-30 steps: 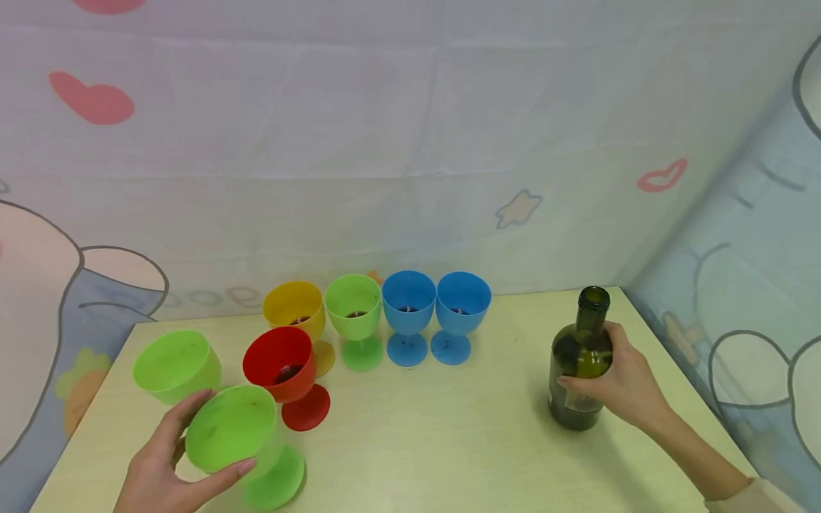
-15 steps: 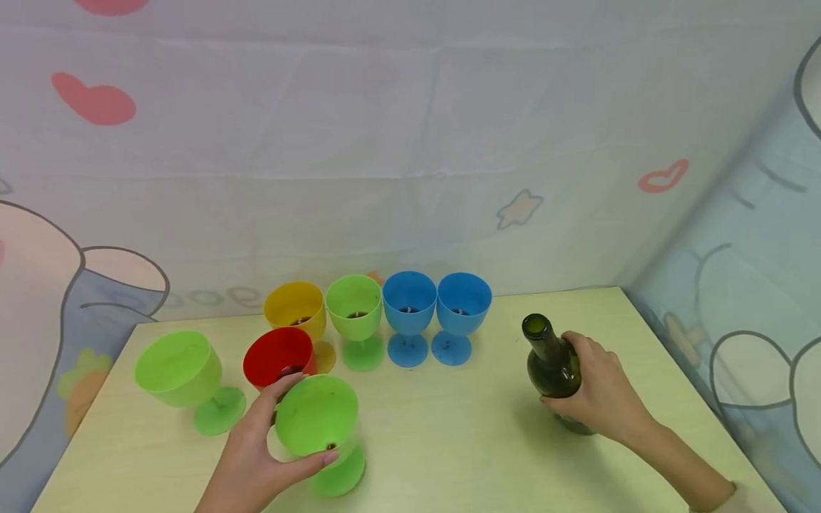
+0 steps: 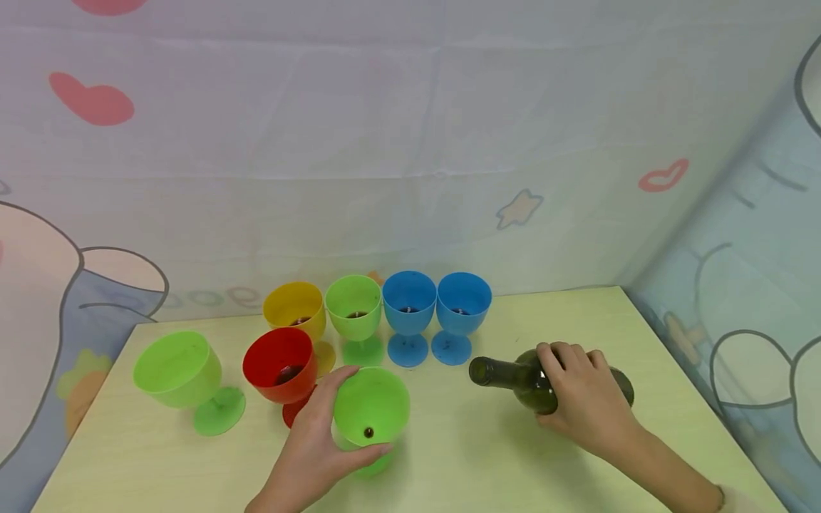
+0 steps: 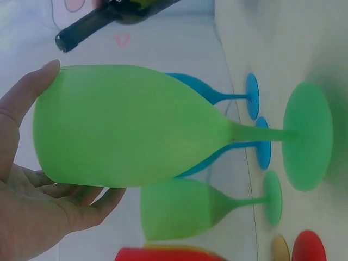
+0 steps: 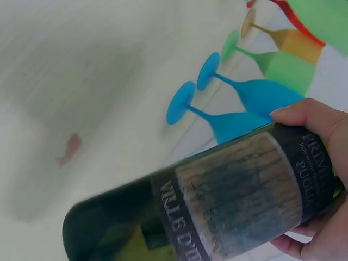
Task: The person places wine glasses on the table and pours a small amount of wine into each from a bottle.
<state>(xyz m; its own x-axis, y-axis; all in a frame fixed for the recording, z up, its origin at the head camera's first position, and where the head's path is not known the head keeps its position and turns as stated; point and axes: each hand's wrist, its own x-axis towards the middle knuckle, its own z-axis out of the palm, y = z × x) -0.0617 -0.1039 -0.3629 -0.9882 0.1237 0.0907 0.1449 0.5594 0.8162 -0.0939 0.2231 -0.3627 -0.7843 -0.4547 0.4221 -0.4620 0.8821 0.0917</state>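
Observation:
My left hand (image 3: 311, 445) grips a green goblet (image 3: 372, 399) by its bowl, thumb on the near side and fingers on the far side. A small dark spot shows inside the bowl. In the left wrist view the goblet's stem and foot (image 4: 307, 136) point toward the table; I cannot tell whether the foot touches it. My right hand (image 3: 590, 402) holds a dark green wine bottle (image 3: 532, 385), tipped almost flat above the table. Its open mouth points left toward the goblet and stays apart from it. The bottle's label (image 5: 239, 196) shows in the right wrist view.
Behind the left hand stand a red goblet (image 3: 280, 360), a yellow goblet (image 3: 291, 306), another green goblet (image 3: 354, 306) and two blue goblets (image 3: 409, 299), with dark liquid inside. One more green goblet (image 3: 179, 370) stands at the left. A printed cloth (image 3: 410, 142) hangs behind the table (image 3: 462, 456).
My left hand has carried the green goblet to the right, away from the other green one at the left. My right hand has lifted the bottle and tipped it over leftward.

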